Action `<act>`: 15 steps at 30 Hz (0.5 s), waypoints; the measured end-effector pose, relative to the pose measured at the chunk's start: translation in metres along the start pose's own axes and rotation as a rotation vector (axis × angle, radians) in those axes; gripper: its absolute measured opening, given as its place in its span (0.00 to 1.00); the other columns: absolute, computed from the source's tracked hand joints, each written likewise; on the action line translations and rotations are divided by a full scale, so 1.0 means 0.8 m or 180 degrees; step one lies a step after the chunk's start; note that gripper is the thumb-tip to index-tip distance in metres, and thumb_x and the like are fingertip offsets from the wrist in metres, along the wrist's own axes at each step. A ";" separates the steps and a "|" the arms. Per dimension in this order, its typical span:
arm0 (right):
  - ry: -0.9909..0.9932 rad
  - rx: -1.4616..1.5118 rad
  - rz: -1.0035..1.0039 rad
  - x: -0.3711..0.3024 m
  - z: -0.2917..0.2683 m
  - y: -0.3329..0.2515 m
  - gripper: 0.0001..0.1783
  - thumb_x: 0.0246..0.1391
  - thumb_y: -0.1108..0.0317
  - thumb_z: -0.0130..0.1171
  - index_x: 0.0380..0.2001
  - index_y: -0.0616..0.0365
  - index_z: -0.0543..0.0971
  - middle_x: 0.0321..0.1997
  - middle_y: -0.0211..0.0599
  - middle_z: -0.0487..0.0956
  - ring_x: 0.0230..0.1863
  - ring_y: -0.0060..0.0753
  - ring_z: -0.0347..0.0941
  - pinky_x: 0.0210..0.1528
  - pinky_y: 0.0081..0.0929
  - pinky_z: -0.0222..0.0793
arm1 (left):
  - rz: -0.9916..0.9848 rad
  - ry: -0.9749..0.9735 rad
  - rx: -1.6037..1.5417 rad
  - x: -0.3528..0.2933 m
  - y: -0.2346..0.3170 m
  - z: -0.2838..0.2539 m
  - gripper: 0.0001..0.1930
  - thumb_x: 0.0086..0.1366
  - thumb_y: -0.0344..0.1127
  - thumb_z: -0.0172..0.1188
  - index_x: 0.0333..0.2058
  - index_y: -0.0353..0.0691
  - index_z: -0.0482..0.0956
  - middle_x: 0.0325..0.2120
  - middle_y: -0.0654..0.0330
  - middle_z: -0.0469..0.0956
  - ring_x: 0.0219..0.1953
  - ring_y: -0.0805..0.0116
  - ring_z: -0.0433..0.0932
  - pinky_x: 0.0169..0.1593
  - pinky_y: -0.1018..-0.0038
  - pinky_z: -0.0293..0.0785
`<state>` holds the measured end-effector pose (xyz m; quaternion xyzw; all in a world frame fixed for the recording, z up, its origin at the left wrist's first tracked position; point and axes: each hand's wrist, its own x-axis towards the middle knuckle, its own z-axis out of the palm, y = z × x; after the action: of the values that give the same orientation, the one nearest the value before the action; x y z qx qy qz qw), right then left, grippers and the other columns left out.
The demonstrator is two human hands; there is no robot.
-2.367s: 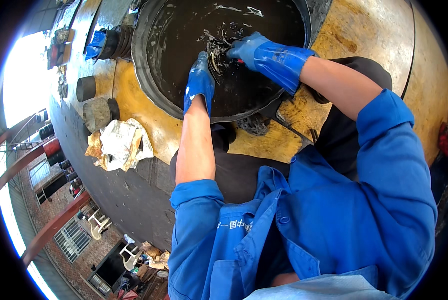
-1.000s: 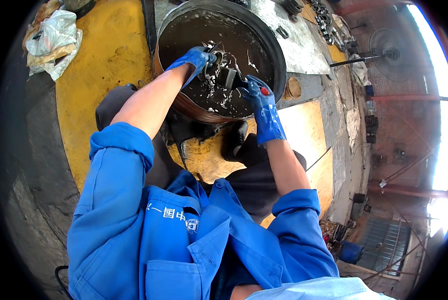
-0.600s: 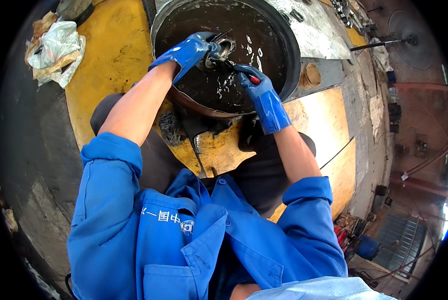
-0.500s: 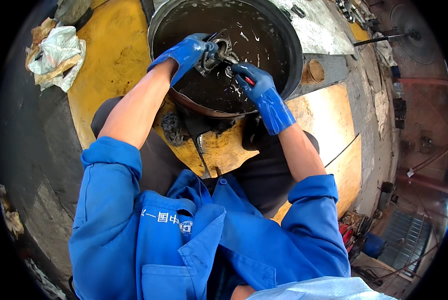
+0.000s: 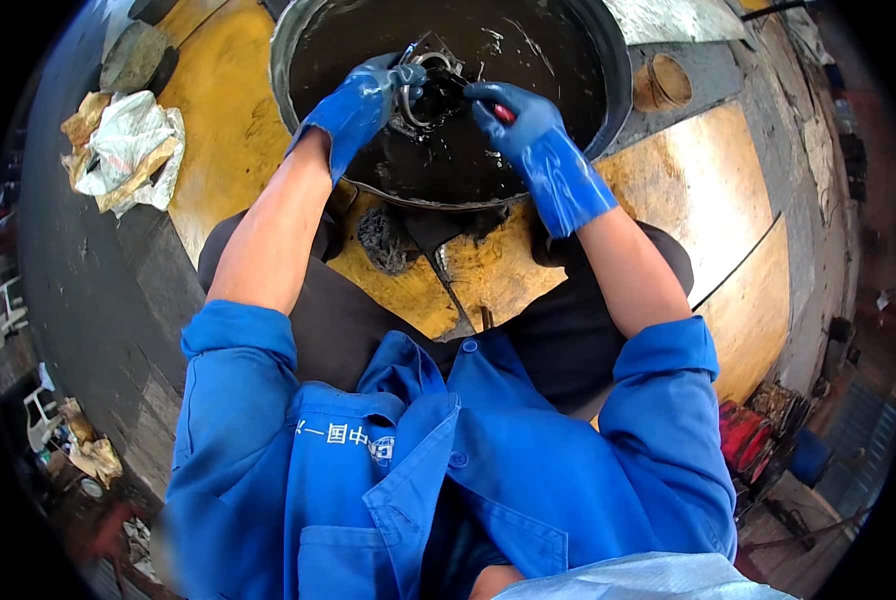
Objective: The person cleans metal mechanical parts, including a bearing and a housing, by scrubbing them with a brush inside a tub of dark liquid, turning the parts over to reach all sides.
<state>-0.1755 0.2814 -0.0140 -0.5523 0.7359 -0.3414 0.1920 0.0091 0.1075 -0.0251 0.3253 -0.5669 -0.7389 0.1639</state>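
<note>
My left hand (image 5: 356,104), in a blue rubber glove, is closed on a shiny ring-shaped metal part (image 5: 406,106) above the dark liquid of a big round tub (image 5: 617,75). The gloved fingers cover some of the part. My right hand (image 5: 526,128), gloved alike, grips a tool with a red handle (image 5: 505,114). Its dark working end points left at the metal part; I cannot make out its kind or whether it touches. Wet streaks and bubbles show on the liquid around both hands.
Yellow, stained sheets (image 5: 230,100) lie under and around the tub. A dark fuzzy wad (image 5: 383,240) sits between my legs. To the left are a crumpled white bag (image 5: 128,150) and a grey round container (image 5: 135,57). A brown round tin (image 5: 662,83) stands right of the tub.
The view has shifted, so the tub sits higher in the picture. My right hand has drawn a little away from my left. Both keep their holds.
</note>
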 end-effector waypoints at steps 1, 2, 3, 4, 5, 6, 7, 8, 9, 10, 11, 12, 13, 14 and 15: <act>-0.0097 0.0296 0.0425 0.006 -0.001 0.002 0.13 0.61 0.63 0.63 0.48 0.47 0.86 0.39 0.35 0.87 0.41 0.22 0.81 0.49 0.24 0.76 | 0.0031 0.0030 0.0058 0.004 -0.003 0.001 0.19 0.68 0.40 0.63 0.53 0.35 0.80 0.37 0.62 0.82 0.38 0.75 0.77 0.41 0.77 0.72; -0.0045 0.0296 0.0477 0.011 -0.004 0.015 0.13 0.61 0.63 0.63 0.48 0.47 0.86 0.39 0.35 0.87 0.41 0.22 0.81 0.49 0.24 0.76 | 0.0085 0.0035 0.0117 0.006 0.006 0.014 0.20 0.68 0.39 0.63 0.54 0.34 0.79 0.38 0.62 0.82 0.38 0.74 0.78 0.39 0.76 0.74; -0.0060 0.0656 0.0621 0.016 -0.006 0.029 0.13 0.62 0.63 0.63 0.48 0.49 0.86 0.40 0.34 0.87 0.40 0.22 0.81 0.48 0.23 0.76 | 0.0020 0.0133 -0.0163 0.004 0.012 0.029 0.14 0.67 0.34 0.64 0.48 0.37 0.80 0.33 0.68 0.78 0.35 0.78 0.74 0.44 0.80 0.72; -0.0082 0.1052 0.0731 0.022 -0.008 0.030 0.13 0.62 0.64 0.62 0.48 0.52 0.86 0.41 0.32 0.87 0.39 0.21 0.80 0.48 0.22 0.76 | 0.0006 0.0097 -0.0115 0.005 0.014 0.031 0.14 0.67 0.34 0.64 0.48 0.37 0.80 0.33 0.68 0.78 0.35 0.78 0.74 0.44 0.80 0.72; -0.0334 0.0942 0.0929 0.029 -0.013 0.033 0.14 0.63 0.63 0.61 0.49 0.54 0.85 0.42 0.32 0.87 0.40 0.24 0.82 0.46 0.23 0.78 | 0.0100 0.0143 -0.0147 0.007 0.015 0.031 0.14 0.66 0.34 0.64 0.48 0.37 0.81 0.33 0.67 0.79 0.35 0.77 0.74 0.44 0.78 0.73; -0.0284 0.0976 0.0956 0.030 -0.015 0.035 0.14 0.63 0.63 0.61 0.49 0.54 0.85 0.42 0.32 0.87 0.40 0.24 0.82 0.46 0.23 0.78 | 0.0194 0.0184 -0.0181 0.008 0.016 0.033 0.14 0.65 0.33 0.64 0.48 0.37 0.81 0.33 0.67 0.79 0.35 0.76 0.74 0.44 0.77 0.74; -0.0443 0.1390 0.1354 0.032 -0.013 0.031 0.15 0.64 0.62 0.61 0.50 0.52 0.85 0.43 0.33 0.87 0.40 0.25 0.83 0.45 0.25 0.79 | 0.0138 0.0263 -0.0096 0.009 0.015 0.032 0.14 0.65 0.33 0.64 0.47 0.36 0.81 0.33 0.66 0.79 0.35 0.75 0.75 0.43 0.74 0.76; -0.0605 0.1811 0.1743 0.033 -0.012 0.027 0.15 0.65 0.60 0.61 0.51 0.51 0.84 0.44 0.34 0.87 0.41 0.27 0.83 0.44 0.26 0.80 | 0.0119 0.0220 -0.0031 0.012 0.014 0.028 0.14 0.65 0.33 0.64 0.47 0.36 0.81 0.33 0.66 0.79 0.35 0.75 0.75 0.43 0.74 0.76; -0.0714 0.1777 0.1688 0.033 -0.015 0.026 0.17 0.66 0.57 0.60 0.53 0.50 0.83 0.46 0.36 0.86 0.43 0.30 0.85 0.42 0.29 0.82 | 0.0038 0.0258 -0.0035 0.016 0.014 0.023 0.17 0.64 0.31 0.64 0.51 0.35 0.80 0.36 0.63 0.81 0.37 0.74 0.77 0.44 0.74 0.76; -0.0662 0.1833 0.1708 0.034 -0.021 0.023 0.17 0.66 0.57 0.60 0.53 0.50 0.83 0.46 0.36 0.86 0.43 0.30 0.85 0.42 0.29 0.82 | -0.0044 0.0295 -0.0045 0.019 0.014 0.020 0.20 0.64 0.29 0.64 0.55 0.34 0.78 0.39 0.61 0.82 0.38 0.72 0.78 0.46 0.74 0.76; -0.0782 0.1869 0.1633 0.034 -0.028 0.021 0.18 0.66 0.57 0.60 0.53 0.51 0.83 0.47 0.36 0.86 0.42 0.30 0.85 0.42 0.29 0.82 | 0.0006 0.0279 -0.0286 0.016 0.016 0.024 0.19 0.63 0.28 0.65 0.53 0.35 0.80 0.38 0.63 0.82 0.37 0.74 0.77 0.46 0.75 0.74; -0.0903 0.1903 0.1553 0.034 -0.035 0.019 0.18 0.66 0.56 0.59 0.54 0.51 0.83 0.47 0.37 0.86 0.42 0.30 0.85 0.43 0.29 0.82 | -0.0015 0.0237 -0.0229 0.022 0.009 0.020 0.19 0.63 0.28 0.65 0.53 0.35 0.80 0.38 0.63 0.82 0.37 0.74 0.77 0.46 0.75 0.74; -0.0802 0.1888 0.1285 0.034 -0.038 0.013 0.17 0.65 0.58 0.61 0.53 0.51 0.84 0.45 0.35 0.86 0.42 0.28 0.84 0.44 0.28 0.81 | 0.0091 0.0344 -0.0227 0.025 -0.004 0.004 0.19 0.62 0.29 0.66 0.53 0.35 0.80 0.38 0.64 0.82 0.37 0.74 0.77 0.46 0.75 0.74; -0.0752 0.1934 0.1280 0.033 -0.039 0.012 0.17 0.65 0.58 0.61 0.53 0.51 0.84 0.45 0.35 0.86 0.42 0.28 0.84 0.44 0.28 0.81 | 0.0209 0.0429 -0.0243 0.029 -0.004 0.001 0.19 0.62 0.29 0.66 0.53 0.35 0.80 0.39 0.64 0.82 0.37 0.75 0.77 0.46 0.75 0.73; -0.0362 0.1527 0.0858 0.033 -0.038 0.011 0.16 0.63 0.59 0.62 0.51 0.49 0.84 0.45 0.34 0.87 0.43 0.29 0.84 0.47 0.29 0.80 | 0.0125 0.0479 -0.0348 0.037 -0.001 -0.003 0.17 0.62 0.27 0.66 0.50 0.32 0.78 0.35 0.58 0.82 0.35 0.67 0.81 0.44 0.69 0.80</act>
<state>-0.2098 0.2668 0.0033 -0.4065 0.6890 -0.4457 0.4018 -0.0108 0.0880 -0.0348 0.3593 -0.5180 -0.7389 0.2380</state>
